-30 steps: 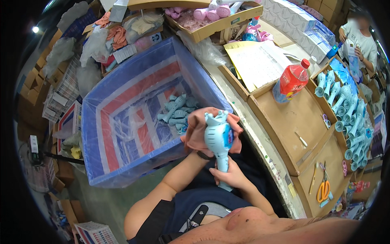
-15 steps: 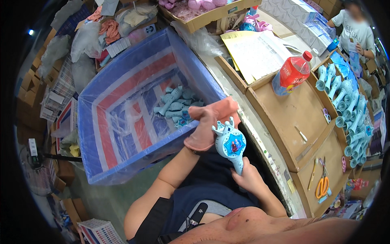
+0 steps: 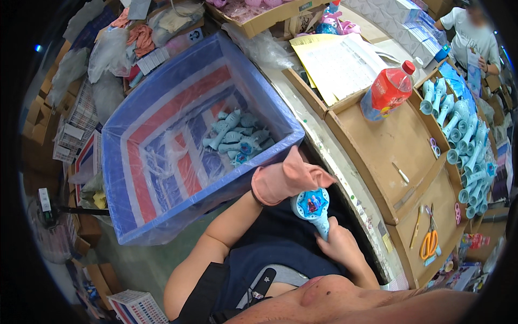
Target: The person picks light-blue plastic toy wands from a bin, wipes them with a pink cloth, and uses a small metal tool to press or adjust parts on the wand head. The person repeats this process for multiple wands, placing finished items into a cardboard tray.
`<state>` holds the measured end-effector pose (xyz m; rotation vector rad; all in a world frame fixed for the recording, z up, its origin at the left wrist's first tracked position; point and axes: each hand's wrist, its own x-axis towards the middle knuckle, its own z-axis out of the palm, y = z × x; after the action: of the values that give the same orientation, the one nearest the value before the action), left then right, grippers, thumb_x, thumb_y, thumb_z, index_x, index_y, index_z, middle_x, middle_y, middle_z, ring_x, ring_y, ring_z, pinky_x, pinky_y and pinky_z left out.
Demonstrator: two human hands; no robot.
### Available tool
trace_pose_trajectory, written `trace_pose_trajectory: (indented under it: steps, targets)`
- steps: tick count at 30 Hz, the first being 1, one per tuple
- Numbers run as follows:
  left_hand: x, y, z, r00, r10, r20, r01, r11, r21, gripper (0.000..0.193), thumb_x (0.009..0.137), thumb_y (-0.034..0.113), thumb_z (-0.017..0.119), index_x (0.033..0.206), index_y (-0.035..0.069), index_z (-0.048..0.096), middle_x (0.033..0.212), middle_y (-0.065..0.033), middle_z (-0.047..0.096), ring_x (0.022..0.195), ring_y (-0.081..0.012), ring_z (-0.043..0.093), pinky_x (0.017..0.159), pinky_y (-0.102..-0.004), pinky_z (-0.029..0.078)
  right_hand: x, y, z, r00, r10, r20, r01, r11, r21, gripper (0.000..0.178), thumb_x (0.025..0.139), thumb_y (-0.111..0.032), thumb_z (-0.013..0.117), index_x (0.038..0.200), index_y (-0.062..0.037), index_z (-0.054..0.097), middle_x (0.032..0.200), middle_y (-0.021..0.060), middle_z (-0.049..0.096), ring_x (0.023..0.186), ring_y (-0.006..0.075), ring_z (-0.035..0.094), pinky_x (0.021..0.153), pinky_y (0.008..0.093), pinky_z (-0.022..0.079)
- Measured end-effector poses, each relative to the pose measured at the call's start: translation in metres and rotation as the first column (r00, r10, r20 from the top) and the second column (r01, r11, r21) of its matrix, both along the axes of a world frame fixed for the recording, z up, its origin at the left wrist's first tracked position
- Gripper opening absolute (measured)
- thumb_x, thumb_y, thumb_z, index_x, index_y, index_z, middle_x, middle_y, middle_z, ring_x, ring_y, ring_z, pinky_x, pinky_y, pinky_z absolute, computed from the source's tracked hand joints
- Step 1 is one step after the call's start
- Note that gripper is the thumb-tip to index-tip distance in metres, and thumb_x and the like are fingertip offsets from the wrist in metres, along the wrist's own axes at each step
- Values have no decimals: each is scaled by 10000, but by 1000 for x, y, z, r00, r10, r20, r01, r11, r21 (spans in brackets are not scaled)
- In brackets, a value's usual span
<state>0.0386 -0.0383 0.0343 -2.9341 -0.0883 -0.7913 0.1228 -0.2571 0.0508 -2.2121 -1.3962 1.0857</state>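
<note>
My right hand (image 3: pixel 340 241) is closed around the handle of a light-blue toy wand (image 3: pixel 311 206). The wand stands upright in front of my dark apron, its round head bearing a blue star-shaped picture panel. A pink cloth (image 3: pixel 278 183) covers my left hand down to the wrist, hiding its fingers. That covered hand lies over the top of the wand, and the cloth hides the wand's crown-like tip. Several similar light-blue wands (image 3: pixel 229 129) lie in a heap inside the large blue bin (image 3: pixel 178 224) to my left, which is lined with clear plastic.
Along my right runs a workbench (image 3: pixel 345 189) with shallow cardboard trays (image 3: pixel 367 156). On it are a red-labelled bottle (image 3: pixel 387 92), orange-handled scissors (image 3: pixel 429 244), a white-handled tool (image 3: pixel 400 173), papers (image 3: pixel 340 67) and rows of light-blue wands (image 3: pixel 469 140). Another person (image 3: pixel 472 40) stands at the far right.
The cloth-covered left hand has moved right, from beside the wand's head onto its top. The wand has shifted slightly right and down, still in my right hand.
</note>
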Motion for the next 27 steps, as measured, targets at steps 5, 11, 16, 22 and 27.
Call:
trace_pose_trajectory:
  steps: [5,11,16,22,27]
  targets:
    - [-5,1,-17,971,113,-211,-148,976,-160,251,928,175,584,1169,117,545,752,-43,588,766,-78,558,727,-257,453,-1,-2,1,999,15,32,-15,1000,1,339,863,-242,650,964,29,474,751,288,641,729,464,642,662,533,511]
    - [0,3,-13,984,-162,75,172,971,-168,210,925,247,597,1075,100,609,788,9,614,724,-109,596,648,-241,459,-1,-4,-4,1000,3,27,-2,1000,-25,336,861,-243,647,958,23,468,739,282,639,712,464,642,644,536,513]
    - [-1,5,5,966,-226,125,215,972,94,137,879,237,655,977,144,678,849,26,656,707,-91,642,591,-251,465,-1,-7,-4,996,7,84,-7,1000,4,314,856,-230,632,952,18,465,731,275,639,696,461,642,630,536,515]
    - [-5,-8,-8,977,-47,208,175,731,-660,316,874,391,595,952,91,658,859,-69,629,744,-145,628,600,-274,453,-3,-8,-12,996,8,86,-7,1000,-2,322,846,-242,640,987,3,487,759,261,650,726,449,649,657,529,517]
    - [-14,-3,14,960,163,228,276,-398,-875,698,971,646,264,1159,26,524,887,-113,564,748,-190,536,626,-302,426,1,-6,-46,988,-128,87,105,967,233,346,816,-220,682,1038,-19,507,819,224,657,759,429,653,663,495,527]
